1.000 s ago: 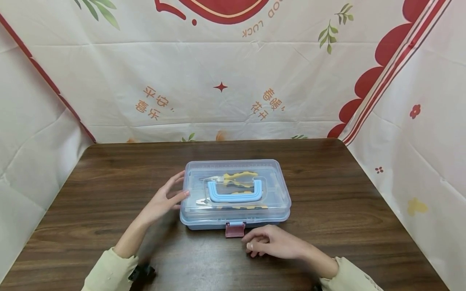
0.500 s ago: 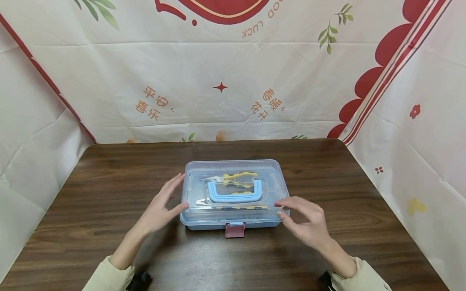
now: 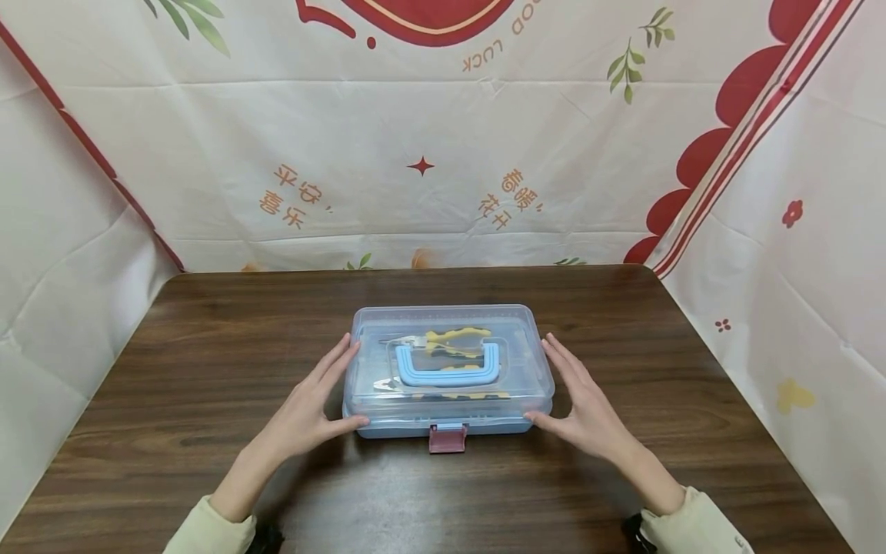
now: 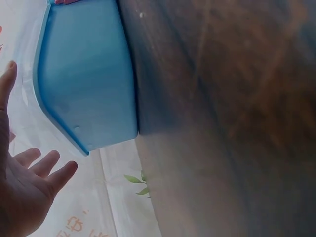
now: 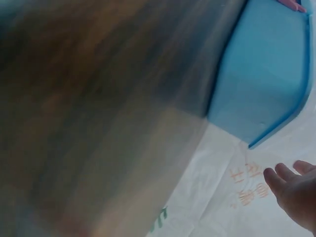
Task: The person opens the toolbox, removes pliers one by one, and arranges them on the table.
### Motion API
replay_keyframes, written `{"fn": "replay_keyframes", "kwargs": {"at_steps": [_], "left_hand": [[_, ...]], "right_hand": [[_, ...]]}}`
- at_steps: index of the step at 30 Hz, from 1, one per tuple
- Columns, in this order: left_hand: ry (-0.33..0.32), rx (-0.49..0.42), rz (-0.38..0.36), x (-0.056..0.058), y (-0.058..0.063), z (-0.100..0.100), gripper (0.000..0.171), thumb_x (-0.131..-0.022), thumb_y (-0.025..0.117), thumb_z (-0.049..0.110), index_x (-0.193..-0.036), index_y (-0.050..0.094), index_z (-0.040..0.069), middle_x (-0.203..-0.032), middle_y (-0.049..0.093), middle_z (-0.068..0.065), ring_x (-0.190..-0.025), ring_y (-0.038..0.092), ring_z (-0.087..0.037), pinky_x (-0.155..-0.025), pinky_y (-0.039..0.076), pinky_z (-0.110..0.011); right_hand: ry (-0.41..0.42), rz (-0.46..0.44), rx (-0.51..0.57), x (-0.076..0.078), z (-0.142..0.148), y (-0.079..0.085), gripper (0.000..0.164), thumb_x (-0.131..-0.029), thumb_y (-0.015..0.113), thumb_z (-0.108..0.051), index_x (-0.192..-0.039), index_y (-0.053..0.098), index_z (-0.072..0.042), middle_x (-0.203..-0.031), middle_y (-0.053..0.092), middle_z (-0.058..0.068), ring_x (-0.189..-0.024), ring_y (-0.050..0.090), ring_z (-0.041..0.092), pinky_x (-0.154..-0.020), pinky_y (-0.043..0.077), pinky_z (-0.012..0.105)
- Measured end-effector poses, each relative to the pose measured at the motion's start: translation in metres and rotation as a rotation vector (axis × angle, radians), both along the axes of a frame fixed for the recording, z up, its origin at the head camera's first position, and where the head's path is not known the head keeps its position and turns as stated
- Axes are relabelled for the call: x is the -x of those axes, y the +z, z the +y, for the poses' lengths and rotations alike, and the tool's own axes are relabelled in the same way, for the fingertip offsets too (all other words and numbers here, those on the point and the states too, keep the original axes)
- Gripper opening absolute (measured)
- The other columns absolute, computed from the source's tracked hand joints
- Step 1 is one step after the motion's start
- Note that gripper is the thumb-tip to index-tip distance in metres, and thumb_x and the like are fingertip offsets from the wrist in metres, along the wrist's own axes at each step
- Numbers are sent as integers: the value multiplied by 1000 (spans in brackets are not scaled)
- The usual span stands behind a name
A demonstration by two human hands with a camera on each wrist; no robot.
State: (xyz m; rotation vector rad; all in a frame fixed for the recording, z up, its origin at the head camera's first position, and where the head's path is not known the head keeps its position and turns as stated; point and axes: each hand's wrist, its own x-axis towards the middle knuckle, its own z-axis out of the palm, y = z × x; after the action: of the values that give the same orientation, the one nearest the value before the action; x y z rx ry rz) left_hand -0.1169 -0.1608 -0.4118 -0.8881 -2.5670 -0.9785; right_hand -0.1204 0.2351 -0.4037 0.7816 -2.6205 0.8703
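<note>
A toolbox [image 3: 377,327] with a clear lid and a light blue base [image 4: 89,74] sits on the table. On its lid lies a blue handle [image 3: 448,378], and a pink latch [image 3: 447,439] sticks out at the front. Through the lid show yellow-handled pliers [image 3: 457,334] and a second yellow-and-black-handled tool [image 3: 477,395], partly hidden. My left hand [image 3: 298,415] is at the box's left side, fingers extended, thumb at the front left corner. Mirroring it, my right hand [image 3: 591,415] is at the right side, fingers straight, thumb near the front right corner. Firm contact cannot be judged.
The dark wood table [image 3: 228,346] extends around the box on all sides. Behind it and at both sides hangs a white printed cloth [image 3: 388,123].
My right hand has moved from near the latch to the box's right side and spread its fingers. My left thumb has slid to the front left corner. The box stays in place.
</note>
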Motion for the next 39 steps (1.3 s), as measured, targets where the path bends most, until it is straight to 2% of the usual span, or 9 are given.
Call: {"fn": "replay_keyframes", "kwargs": {"at_steps": [2,8,17,21,26,29,32,36,39], "left_hand": [[-1,11,-1,-1,0,-1,97,-67,76,34,-142,18,14,-144,16,-10,-123,29,-26,-88,34,-48],[-13,21,-15,-2,-3,-1,96,-69,75,33,-142,16,12,-145,13,-7,-120,34,-28,-87,36,-46],[37,9,-13,-2,2,2,93,-70,73,34,-141,19,9,-144,19,-7,-119,35,-27,-88,36,-45],[64,-8,-42,-1,7,3,91,-72,72,35,-142,18,13,-143,21,-6,-119,35,-25,-88,36,-43],[82,-39,-81,2,16,2,88,-73,71,35,-142,19,18,-141,25,-3,-114,43,-22,-83,42,-37],[86,-58,-83,5,22,2,85,-73,71,34,-141,22,18,-139,30,-4,-107,49,-21,-80,44,-36],[95,-54,-71,9,28,1,82,-75,70,33,-141,24,18,-138,33,-4,-107,49,-21,-80,44,-37],[104,-27,-77,13,34,1,79,-77,67,35,-141,22,20,-138,32,-3,-114,43,-22,-84,40,-40],[75,-1,-87,15,35,-2,88,-74,70,35,-142,18,19,-140,28,-3,-117,39,-24,-87,38,-42]], "right_hand": [[-9,-38,-24,0,1,-2,99,-65,77,-36,-142,18,-13,-143,19,5,-126,23,24,-92,29,48],[-27,-96,-32,-1,1,-6,99,-69,74,-37,-143,11,-19,-142,23,5,-123,30,23,-91,32,44],[-48,-70,26,-3,-2,-5,94,-70,74,-31,-142,15,-19,-140,27,6,-122,32,23,-95,26,25],[-51,-61,70,-1,-3,-2,92,-70,75,-25,-142,18,-19,-140,29,7,-120,34,25,-94,27,24],[-11,-87,48,1,0,6,99,-66,78,-30,-143,14,-19,-141,25,5,-117,38,22,-91,32,24],[40,-59,19,5,3,11,105,-62,80,-32,-143,13,-16,-142,23,6,-117,37,22,-92,30,21],[79,9,21,11,5,16,104,-60,82,-23,-142,18,-11,-140,28,7,-116,39,22,-91,30,17],[76,30,51,18,7,22,100,-60,82,-14,-140,24,-12,-136,35,6,-108,46,21,-85,40,25],[62,-3,59,20,8,26,97,-61,82,-19,-140,25,-15,-134,38,6,-103,50,20,-79,44,36]]}}
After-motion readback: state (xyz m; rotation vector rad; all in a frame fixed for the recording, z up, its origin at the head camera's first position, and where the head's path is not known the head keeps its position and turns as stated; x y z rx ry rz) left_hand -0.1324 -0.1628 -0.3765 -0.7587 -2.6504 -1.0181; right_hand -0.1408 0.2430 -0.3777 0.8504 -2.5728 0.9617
